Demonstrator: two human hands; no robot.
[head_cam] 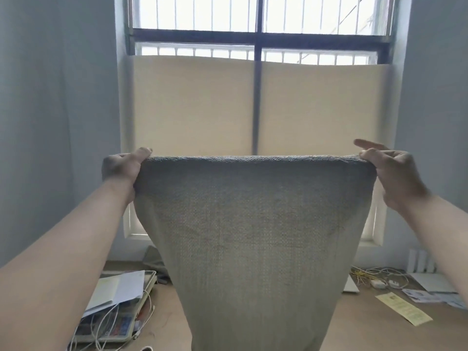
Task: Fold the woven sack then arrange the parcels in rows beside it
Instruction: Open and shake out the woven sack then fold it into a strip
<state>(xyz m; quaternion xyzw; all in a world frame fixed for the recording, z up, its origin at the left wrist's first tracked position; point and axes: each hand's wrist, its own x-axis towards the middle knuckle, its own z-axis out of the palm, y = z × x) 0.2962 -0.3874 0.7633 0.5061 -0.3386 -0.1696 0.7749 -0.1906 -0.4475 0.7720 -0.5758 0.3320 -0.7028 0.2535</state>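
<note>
A grey-green woven sack point(255, 236) hangs upright in front of me, stretched wide along its top edge and narrowing toward the bottom of the view. My left hand point(121, 167) pinches the sack's top left corner, thumb on top. At the top right corner my right hand point(390, 171) grips the edge with thumb and lower fingers, its index finger pointing out. The sack hides the middle of the wooden table point(367, 330) behind it. No parcels are visible.
At the left, a tray point(131, 333) holds papers point(119, 290), a device and white cables. To the right lie a yellow slip point(402, 309), leaflets point(425, 295), a charger with wires point(379, 282) and a white box point(420, 259). A barred window point(258, 102) with a beige blind faces me.
</note>
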